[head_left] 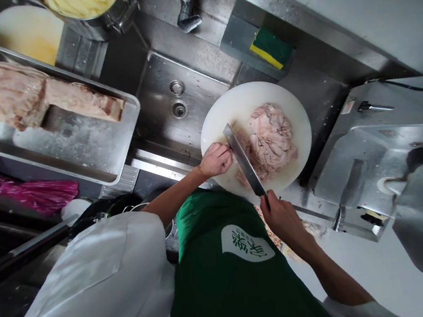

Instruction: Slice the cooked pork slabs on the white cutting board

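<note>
My right hand (281, 214) is wrapped round the dark handle of a long kitchen knife (245, 162). The blade slants across a round white cutting board (206, 129), its tip pointing away from me. Just left of the blade, my left hand (216, 159) is closed, knuckles up, over the board's left edge; whatever its fingers pinch is hidden. To the right of the blade lies a heap of thinly sliced pale meat (271, 132). Smaller shreds of meat (257, 164) lie along the blade's right side.
A metal tray (68, 150) holds two slabs of pale meat (22, 93). Behind the board are a sink (152, 95), a faucet (188, 16) and a green-yellow sponge (273, 46). A metal slicing machine (381, 152) stands right; a pot (104, 25) of pale yellow strips stands back left.
</note>
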Demonstrator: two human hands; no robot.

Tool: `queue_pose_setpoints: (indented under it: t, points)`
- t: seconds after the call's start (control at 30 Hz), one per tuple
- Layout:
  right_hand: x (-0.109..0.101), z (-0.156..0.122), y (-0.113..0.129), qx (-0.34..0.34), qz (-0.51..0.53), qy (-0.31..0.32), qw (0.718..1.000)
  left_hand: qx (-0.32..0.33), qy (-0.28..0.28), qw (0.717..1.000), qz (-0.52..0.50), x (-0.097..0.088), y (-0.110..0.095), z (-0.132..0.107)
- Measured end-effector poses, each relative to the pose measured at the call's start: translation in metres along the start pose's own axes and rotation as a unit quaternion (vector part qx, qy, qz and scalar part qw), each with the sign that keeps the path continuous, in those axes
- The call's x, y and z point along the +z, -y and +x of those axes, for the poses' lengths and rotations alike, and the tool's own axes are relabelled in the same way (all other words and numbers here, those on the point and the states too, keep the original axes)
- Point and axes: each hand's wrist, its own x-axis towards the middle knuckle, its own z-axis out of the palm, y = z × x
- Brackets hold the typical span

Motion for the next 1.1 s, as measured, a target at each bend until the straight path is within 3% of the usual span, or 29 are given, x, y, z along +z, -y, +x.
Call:
queue_pose_setpoints:
  t: [0.23,0.43,0.7,0.8,0.97,1.03,1.1]
  points:
    - [0.006,0.022,-0.002,-0.010,0.010,0.004,1.000,0.016,-0.003,1.000,0.014,0.002,0.001,-0.003]
    - [-0.002,0.003,-0.008,0.005,0.028,-0.007,1.000,0.012,-0.004,1.000,0.020,0.002,0.001,-0.001]
    - [-0.012,-0.026,-0.009,0.033,0.024,0.064,0.997,0.017,-0.006,1.000,0.024,0.002,0.000,0.000]
    - [-0.004,0.007,0.002,0.011,0.015,0.050,0.999,0.025,-0.020,0.999,0.011,0.003,0.001,-0.001]
    - [0.004,0.105,0.034,-0.017,-0.006,-0.037,0.999,0.024,-0.015,1.000,-0.009,0.002,0.004,-0.003]
    - [0.001,0.116,0.035,-0.023,-0.011,-0.048,0.999,0.029,-0.026,0.999,0.002,0.002,0.004,-0.004]
    - [-0.005,0.100,0.028,-0.027,-0.011,-0.046,0.999,0.033,-0.034,0.999,0.011,0.003,0.004,-0.004]
